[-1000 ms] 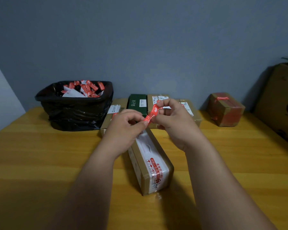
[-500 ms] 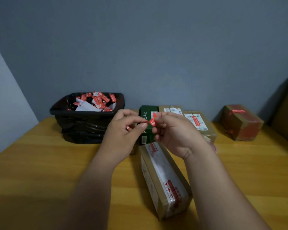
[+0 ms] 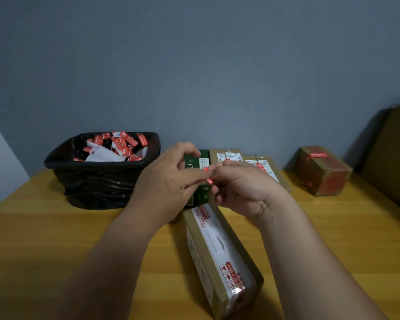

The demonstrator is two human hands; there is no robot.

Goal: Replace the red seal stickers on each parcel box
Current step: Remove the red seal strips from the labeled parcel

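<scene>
My left hand (image 3: 169, 181) and my right hand (image 3: 243, 188) meet above the table, and both pinch a small crumpled red seal sticker (image 3: 208, 175) between their fingertips. Below them a long brown parcel box (image 3: 219, 255) with white tape and red print lies on the wooden table (image 3: 56, 250). Behind the hands stand a green box (image 3: 198, 162) and two brown parcels with white labels (image 3: 226, 154), one carrying a red sticker (image 3: 261, 167). A red-taped parcel (image 3: 322, 170) sits at the back right.
A black-lined bin (image 3: 102, 174) holding several used red stickers and white backing paper stands at the back left. A large cardboard carton (image 3: 393, 155) leans at the right edge. A grey wall closes the back.
The sticker, a long strip a second ago, is now bunched small between my fingertips. The view has tilted up, so the long box sits lower in the frame.
</scene>
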